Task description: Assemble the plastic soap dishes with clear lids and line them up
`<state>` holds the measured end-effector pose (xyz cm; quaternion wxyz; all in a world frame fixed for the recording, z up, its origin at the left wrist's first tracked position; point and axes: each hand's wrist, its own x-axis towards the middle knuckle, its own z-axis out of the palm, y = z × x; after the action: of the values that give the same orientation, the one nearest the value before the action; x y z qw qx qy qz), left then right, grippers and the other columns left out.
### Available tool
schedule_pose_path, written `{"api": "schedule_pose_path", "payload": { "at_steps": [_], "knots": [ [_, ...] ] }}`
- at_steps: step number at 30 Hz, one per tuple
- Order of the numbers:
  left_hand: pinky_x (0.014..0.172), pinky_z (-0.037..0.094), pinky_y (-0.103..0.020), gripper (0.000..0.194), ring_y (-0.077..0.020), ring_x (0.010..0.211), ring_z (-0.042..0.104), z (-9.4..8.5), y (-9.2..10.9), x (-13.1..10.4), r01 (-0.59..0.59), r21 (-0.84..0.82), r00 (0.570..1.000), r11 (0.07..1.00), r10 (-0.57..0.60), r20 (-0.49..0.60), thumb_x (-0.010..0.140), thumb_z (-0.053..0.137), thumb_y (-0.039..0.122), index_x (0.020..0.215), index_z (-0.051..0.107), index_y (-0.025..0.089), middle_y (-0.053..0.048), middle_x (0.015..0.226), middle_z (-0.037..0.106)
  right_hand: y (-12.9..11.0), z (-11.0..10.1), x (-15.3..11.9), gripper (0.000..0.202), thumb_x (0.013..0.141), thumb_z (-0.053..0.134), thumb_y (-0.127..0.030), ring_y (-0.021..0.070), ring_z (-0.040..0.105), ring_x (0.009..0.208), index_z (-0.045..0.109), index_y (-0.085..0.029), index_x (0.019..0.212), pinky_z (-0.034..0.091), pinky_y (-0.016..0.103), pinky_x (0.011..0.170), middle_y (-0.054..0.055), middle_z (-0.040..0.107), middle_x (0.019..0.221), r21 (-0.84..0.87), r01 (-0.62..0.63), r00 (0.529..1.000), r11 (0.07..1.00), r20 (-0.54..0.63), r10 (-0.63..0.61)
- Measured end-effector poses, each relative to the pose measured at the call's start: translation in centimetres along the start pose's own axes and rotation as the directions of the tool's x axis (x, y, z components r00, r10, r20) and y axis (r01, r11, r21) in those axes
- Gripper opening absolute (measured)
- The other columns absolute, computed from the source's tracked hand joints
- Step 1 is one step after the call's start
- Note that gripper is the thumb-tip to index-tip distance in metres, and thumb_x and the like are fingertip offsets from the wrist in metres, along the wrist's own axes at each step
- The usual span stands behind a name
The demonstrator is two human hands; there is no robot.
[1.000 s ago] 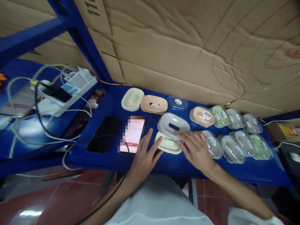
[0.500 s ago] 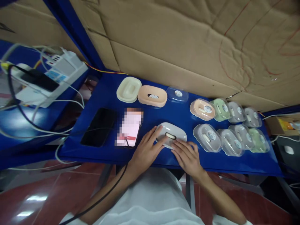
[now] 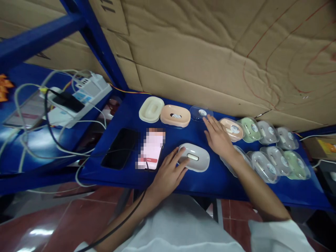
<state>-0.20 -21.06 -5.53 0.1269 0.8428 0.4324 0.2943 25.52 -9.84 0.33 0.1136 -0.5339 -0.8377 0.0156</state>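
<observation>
A grey soap dish (image 3: 202,160) with a pale oblong piece in its middle lies on the blue table in front of me. My left hand (image 3: 172,168) grips its left end, with fingers along the rim and thumb near the middle. My right hand (image 3: 216,134) reaches to the back with its fingers stretched out and nothing in them. Its fingertips are at the near right edge of a clear lid (image 3: 195,112) bearing a round sticker; whether they touch it I cannot tell. Left of that lid sit a peach dish (image 3: 180,120) and a cream dish (image 3: 149,112).
Several lidded soap dishes, among them a green one (image 3: 250,130) and a grey one (image 3: 265,166), stand in two rows at the right. A lit phone (image 3: 152,147) and a dark phone (image 3: 119,148) lie left. Cables surround a power strip (image 3: 97,94). Cardboard (image 3: 183,52) backs the table.
My right hand has left the grey dish and moved up and back to the clear lid. My left hand has stayed on the dish. The view has shifted slightly.
</observation>
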Motion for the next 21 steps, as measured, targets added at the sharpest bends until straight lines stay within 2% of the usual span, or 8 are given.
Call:
{"api": "schedule_pose_path", "payload": {
  "at_steps": [1, 3, 6, 9, 11, 14, 17, 21],
  "knots": [
    [0.117, 0.054, -0.053, 0.029, -0.0359, 0.151, 0.05, 0.0, 0.0, 0.0, 0.002, -0.002, 1.0, 1.0, -0.002, -0.005, 0.105, 0.061, 0.022, 0.133, 0.069, 0.021, -0.013, 0.163, 0.053, 0.5, 0.4, 1.6, 0.066, 0.107, 0.043, -0.025, 0.0361, 0.032, 0.162, 0.029, -0.022, 0.171, 0.028, 0.065, 0.129, 0.016, 0.038, 0.172, -0.024, 0.004, 0.999, 1.0, 0.052, -0.002],
    [0.118, 0.054, -0.053, 0.029, -0.0354, 0.151, 0.05, 0.0, 0.0, -0.2, 0.008, -0.012, 1.0, 1.0, -0.008, -0.014, 0.105, 0.062, 0.023, 0.132, 0.069, 0.021, -0.014, 0.163, 0.053, 1.2, 1.2, 3.8, 0.072, 0.103, 0.052, -0.027, 0.0392, 0.033, 0.16, 0.029, -0.021, 0.171, 0.021, 0.07, 0.129, 0.019, 0.042, 0.169, -0.051, 0.027, 0.989, 0.998, 0.145, -0.02],
    [0.119, 0.053, -0.052, 0.029, -0.0346, 0.151, 0.05, -0.2, -0.1, -0.2, 0.023, -0.044, 0.999, 0.999, -0.024, -0.023, 0.104, 0.064, 0.024, 0.132, 0.069, 0.021, -0.015, 0.162, 0.053, 1.8, 2.0, 5.0, 0.079, 0.098, 0.067, -0.038, 0.041, 0.037, 0.157, 0.034, -0.026, 0.168, 0.02, 0.074, 0.127, 0.018, 0.044, 0.166, -0.058, 0.036, 0.983, 0.998, 0.182, -0.025],
    [0.119, 0.053, -0.052, 0.031, -0.0334, 0.148, 0.053, -0.3, -0.2, -0.2, 0.037, -0.081, 0.999, 0.996, -0.04, -0.036, 0.102, 0.067, 0.024, 0.133, 0.068, 0.021, -0.015, 0.159, 0.055, 2.6, 1.8, 5.3, 0.093, 0.091, 0.079, -0.049, 0.0449, 0.03, 0.16, 0.032, -0.029, 0.169, 0.027, 0.075, 0.124, 0.018, 0.035, 0.172, -0.03, -0.002, 0.972, 1.0, 0.234, 0.009],
    [0.118, 0.054, -0.052, 0.034, -0.0329, 0.146, 0.056, -0.3, -0.2, -0.2, 0.047, -0.103, 0.997, 0.994, -0.053, -0.05, 0.102, 0.068, 0.024, 0.136, 0.066, 0.023, -0.015, 0.157, 0.057, 2.9, 1.0, 5.1, 0.092, 0.091, 0.077, -0.052, 0.0433, 0.038, 0.157, 0.034, -0.028, 0.168, 0.036, 0.07, 0.121, 0.019, 0.038, 0.17, 0.014, -0.017, 0.96, 1.0, 0.28, 0.012],
    [0.118, 0.054, -0.053, 0.044, -0.0333, 0.148, 0.055, -0.2, -0.3, -0.3, 0.099, -0.147, 0.992, 0.984, -0.108, -0.059, 0.102, 0.067, 0.024, 0.146, 0.058, 0.026, -0.016, 0.161, 0.051, 1.7, -0.7, 3.1, 0.082, 0.095, 0.072, -0.054, 0.0408, 0.049, 0.15, 0.04, -0.027, 0.166, 0.044, 0.064, 0.118, 0.019, 0.045, 0.166, 0.037, -0.01, 0.975, 0.999, 0.222, 0.001],
    [0.121, 0.051, -0.053, 0.061, -0.0333, 0.151, 0.051, 0.0, -0.4, -0.6, 0.185, -0.217, 0.978, 0.958, -0.201, -0.054, 0.103, 0.066, 0.024, 0.159, 0.044, 0.029, -0.017, 0.166, 0.043, -1.9, -2.0, -1.1, 0.081, 0.097, 0.068, -0.059, 0.0412, 0.049, 0.149, 0.038, -0.033, 0.167, 0.043, 0.066, 0.119, 0.015, 0.047, 0.166, 0.04, 0.02, 0.991, 0.999, 0.133, -0.025],
    [0.121, 0.051, -0.052, 0.074, -0.0325, 0.152, 0.05, 0.4, -0.7, -0.7, 0.193, -0.295, 0.971, 0.936, -0.225, -0.078, 0.104, 0.066, 0.031, 0.167, 0.027, 0.03, -0.018, 0.164, 0.045, -7.1, -1.0, -5.9, 0.079, 0.101, 0.063, -0.061, 0.0381, 0.05, 0.149, 0.036, -0.031, 0.169, 0.047, 0.06, 0.116, 0.015, 0.046, 0.167, 0.106, 0.103, 0.983, 0.989, 0.138, -0.118]
  ]
}}
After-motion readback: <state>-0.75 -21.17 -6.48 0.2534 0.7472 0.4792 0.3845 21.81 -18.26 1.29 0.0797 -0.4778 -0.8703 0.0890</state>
